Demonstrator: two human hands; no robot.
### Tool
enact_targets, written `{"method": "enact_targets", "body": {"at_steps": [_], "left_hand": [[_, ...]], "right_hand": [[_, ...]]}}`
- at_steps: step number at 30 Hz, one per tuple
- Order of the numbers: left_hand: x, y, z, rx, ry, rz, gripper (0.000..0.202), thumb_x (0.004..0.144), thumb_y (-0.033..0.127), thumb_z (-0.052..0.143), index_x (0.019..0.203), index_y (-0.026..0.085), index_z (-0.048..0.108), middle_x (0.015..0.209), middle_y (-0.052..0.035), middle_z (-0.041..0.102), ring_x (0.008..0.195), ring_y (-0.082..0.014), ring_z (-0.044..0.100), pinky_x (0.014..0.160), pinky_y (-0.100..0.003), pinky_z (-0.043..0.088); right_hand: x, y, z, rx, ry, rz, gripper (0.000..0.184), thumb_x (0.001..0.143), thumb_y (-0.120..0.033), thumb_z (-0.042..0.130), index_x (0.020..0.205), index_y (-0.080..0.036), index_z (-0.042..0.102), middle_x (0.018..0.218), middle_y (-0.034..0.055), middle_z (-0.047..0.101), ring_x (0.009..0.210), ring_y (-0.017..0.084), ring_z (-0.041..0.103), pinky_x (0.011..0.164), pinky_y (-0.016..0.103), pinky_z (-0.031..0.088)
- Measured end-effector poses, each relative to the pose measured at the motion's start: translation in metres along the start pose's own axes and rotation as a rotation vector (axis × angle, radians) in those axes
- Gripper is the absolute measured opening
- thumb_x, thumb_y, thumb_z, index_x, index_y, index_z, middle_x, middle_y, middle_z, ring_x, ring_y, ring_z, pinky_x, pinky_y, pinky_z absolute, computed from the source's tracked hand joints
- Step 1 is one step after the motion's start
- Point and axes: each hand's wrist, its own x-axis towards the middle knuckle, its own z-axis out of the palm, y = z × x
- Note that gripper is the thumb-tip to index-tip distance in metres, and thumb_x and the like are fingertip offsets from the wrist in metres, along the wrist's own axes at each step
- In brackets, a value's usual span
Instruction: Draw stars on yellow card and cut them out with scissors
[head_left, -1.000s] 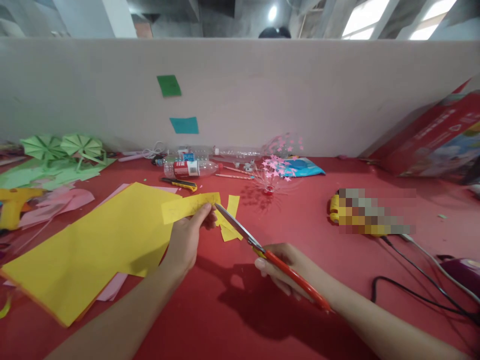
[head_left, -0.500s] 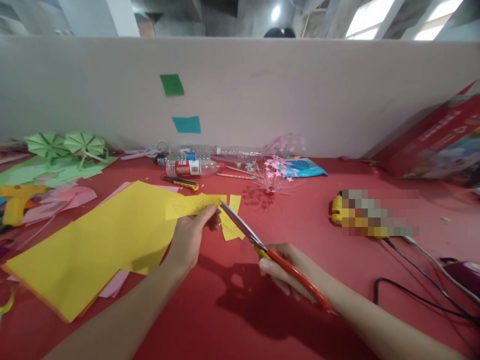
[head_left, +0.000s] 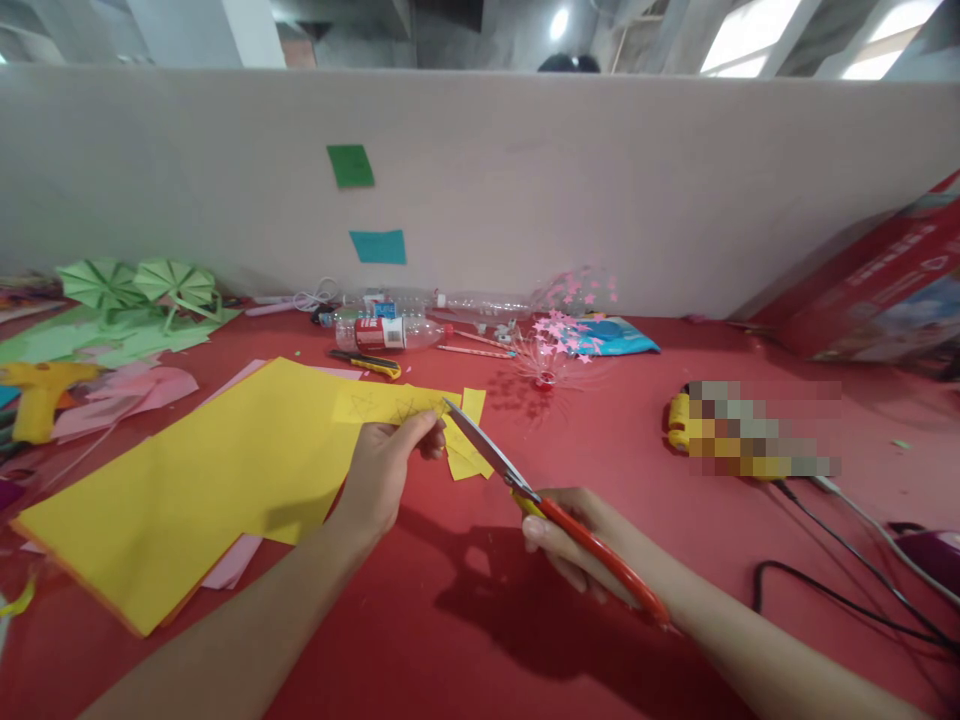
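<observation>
A red table point(head_left: 525, 650) strewn with craft paper runs up to a pale partition wall point(head_left: 637, 190) bearing a green note point(head_left: 350, 165) and a blue note point(head_left: 379, 246), under a bare concrete ceiling with lit skylights. Green paper fans point(head_left: 135, 285) lie at 10 o'clock, a plastic bottle point(head_left: 386, 333) at 12 and a red box point(head_left: 877, 290) leans at 2. Little has changed over the past second: the hands hold the same pose, and only the view has drifted slightly. The left hand point(head_left: 382, 470) pinches a yellow paper strip point(head_left: 382, 405) just above a large yellow sheet point(head_left: 202, 480), the strip's length running 9 to 3. The right hand point(head_left: 570, 562) is wrapped around the orange handles of the scissors point(head_left: 551, 517). Their long axis runs from 4 to 10, and the nearly closed blades meet the strip's right end.
</observation>
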Motion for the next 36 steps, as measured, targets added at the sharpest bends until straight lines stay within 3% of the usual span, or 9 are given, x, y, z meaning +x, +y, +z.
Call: {"method": "enact_targets", "body": {"at_steps": [19,36], "left_hand": [[0.013,0.007,-0.013,0.117,-0.109,0.009,0.022,0.07,0.025,0.061,0.05,0.017,0.064,0.048,-0.0003,0.058,0.046,-0.0108,0.051,0.049,-0.024,0.04],[0.012,0.006,-0.014,0.096,-0.108,0.007,0.021,0.07,0.022,0.062,0.05,0.016,0.066,0.047,0.0004,0.059,0.046,-0.0093,0.051,0.048,-0.022,0.04]], "right_hand": [[0.003,0.004,-0.002,0.034,-0.036,-0.01,0.049,0.078,-0.064,0.055,0.06,-0.019,0.045,0.038,-0.0068,0.041,0.032,0.005,0.033,0.034,0.017,0.025],[0.004,0.006,-0.002,0.008,-0.018,-0.011,0.049,0.079,-0.064,0.052,0.06,-0.02,0.044,0.038,-0.0069,0.04,0.032,0.005,0.032,0.034,0.018,0.024]]}}
